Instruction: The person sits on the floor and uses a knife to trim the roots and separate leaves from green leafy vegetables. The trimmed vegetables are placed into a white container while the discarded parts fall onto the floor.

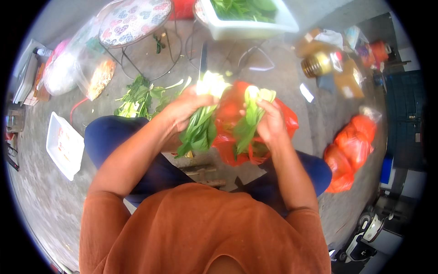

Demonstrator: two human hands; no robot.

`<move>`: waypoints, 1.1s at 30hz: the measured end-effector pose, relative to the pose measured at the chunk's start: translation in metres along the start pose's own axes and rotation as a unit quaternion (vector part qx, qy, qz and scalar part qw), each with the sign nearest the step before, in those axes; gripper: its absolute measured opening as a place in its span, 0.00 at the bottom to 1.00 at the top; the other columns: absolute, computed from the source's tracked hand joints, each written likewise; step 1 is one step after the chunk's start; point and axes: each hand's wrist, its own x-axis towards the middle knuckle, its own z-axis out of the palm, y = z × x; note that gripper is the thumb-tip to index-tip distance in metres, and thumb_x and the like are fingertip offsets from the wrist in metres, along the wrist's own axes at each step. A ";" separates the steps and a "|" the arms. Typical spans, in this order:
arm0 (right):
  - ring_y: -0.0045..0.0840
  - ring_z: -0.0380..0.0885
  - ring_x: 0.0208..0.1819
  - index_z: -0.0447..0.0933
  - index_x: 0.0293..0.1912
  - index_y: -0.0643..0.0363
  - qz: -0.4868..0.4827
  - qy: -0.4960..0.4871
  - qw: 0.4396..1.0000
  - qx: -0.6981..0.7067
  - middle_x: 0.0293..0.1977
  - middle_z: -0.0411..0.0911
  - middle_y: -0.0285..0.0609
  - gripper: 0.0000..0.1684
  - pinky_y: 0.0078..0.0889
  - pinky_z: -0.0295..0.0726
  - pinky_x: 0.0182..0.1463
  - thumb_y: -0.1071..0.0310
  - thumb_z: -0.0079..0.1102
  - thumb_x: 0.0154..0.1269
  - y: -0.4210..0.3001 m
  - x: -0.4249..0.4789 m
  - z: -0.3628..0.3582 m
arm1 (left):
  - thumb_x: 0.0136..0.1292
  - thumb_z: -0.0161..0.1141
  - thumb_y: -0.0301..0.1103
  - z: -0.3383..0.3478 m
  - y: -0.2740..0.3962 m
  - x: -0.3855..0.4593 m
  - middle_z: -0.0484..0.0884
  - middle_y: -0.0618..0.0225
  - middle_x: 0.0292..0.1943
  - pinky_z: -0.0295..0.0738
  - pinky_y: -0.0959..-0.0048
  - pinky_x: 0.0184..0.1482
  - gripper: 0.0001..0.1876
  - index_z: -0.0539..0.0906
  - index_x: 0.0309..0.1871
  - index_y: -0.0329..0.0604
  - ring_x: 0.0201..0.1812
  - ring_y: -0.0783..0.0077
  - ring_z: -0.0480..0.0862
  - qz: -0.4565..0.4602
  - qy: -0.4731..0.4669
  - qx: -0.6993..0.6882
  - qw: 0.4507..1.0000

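Observation:
My left hand (184, 109) grips a bunch of leafy greens (202, 128) by the stems, with the pale, overexposed stem ends up and the leaves hanging down. In my right hand (272, 121) is a smaller stalk of the same kind of greens (251, 111), its pale base also pointing up. The two hands are apart, level with each other above my knees. Beneath and between them sits an open red plastic bag (229, 106); its contents are mostly hidden. Loose greens and trimmings (138, 97) lie on the concrete floor beyond my left knee.
A white plastic bin of greens (253, 30) is at the far side, near a round patterned stool (135, 22). On the left are a white tray (65, 147) and clear plastic bags (63, 73). Tied red bags (352, 150), an oil bottle (316, 65) and cardboard (349, 80) lie right.

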 end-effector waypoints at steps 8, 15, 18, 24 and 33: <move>0.29 0.74 0.48 0.70 0.50 0.62 0.023 -0.046 0.996 0.067 0.46 0.74 0.41 0.17 0.35 0.74 0.53 0.75 0.54 0.60 0.022 -0.003 0.022 | 0.53 0.65 0.23 0.037 -0.020 0.004 0.81 0.64 0.44 0.76 0.70 0.51 0.23 0.73 0.54 0.37 0.46 0.70 0.80 0.075 0.051 0.013 0.996; 0.27 0.75 0.45 0.71 0.50 0.64 0.052 -0.099 0.994 -0.012 0.43 0.75 0.41 0.17 0.31 0.74 0.51 0.73 0.55 0.59 0.011 -0.004 0.007 | 0.51 0.65 0.23 0.019 -0.007 0.004 0.81 0.65 0.38 0.79 0.70 0.43 0.21 0.74 0.50 0.37 0.36 0.70 0.82 -0.039 -0.039 -0.018 0.998; 0.23 0.76 0.38 0.72 0.47 0.63 0.048 -0.095 0.987 -0.123 0.38 0.77 0.39 0.17 0.26 0.76 0.42 0.72 0.57 0.57 0.000 -0.002 0.002 | 0.50 0.62 0.22 0.015 0.002 -0.003 0.79 0.64 0.31 0.79 0.71 0.31 0.17 0.75 0.45 0.36 0.25 0.72 0.80 -0.084 -0.032 0.010 0.996; 0.19 0.75 0.27 0.75 0.39 0.62 0.004 -0.005 0.965 -0.264 0.28 0.77 0.37 0.10 0.23 0.76 0.30 0.73 0.56 0.55 -0.008 -0.005 0.008 | 0.48 0.62 0.22 0.002 0.013 -0.007 0.78 0.65 0.29 0.74 0.76 0.26 0.19 0.73 0.46 0.36 0.23 0.75 0.76 -0.074 -0.118 0.091 0.986; 0.15 0.73 0.26 0.76 0.33 0.62 -0.127 0.071 0.896 -0.420 0.25 0.75 0.33 0.10 0.24 0.73 0.30 0.71 0.61 0.48 0.018 0.002 0.019 | 0.48 0.68 0.21 0.031 -0.008 -0.006 0.80 0.64 0.40 0.77 0.73 0.42 0.25 0.73 0.52 0.37 0.39 0.72 0.80 0.067 0.106 0.095 0.988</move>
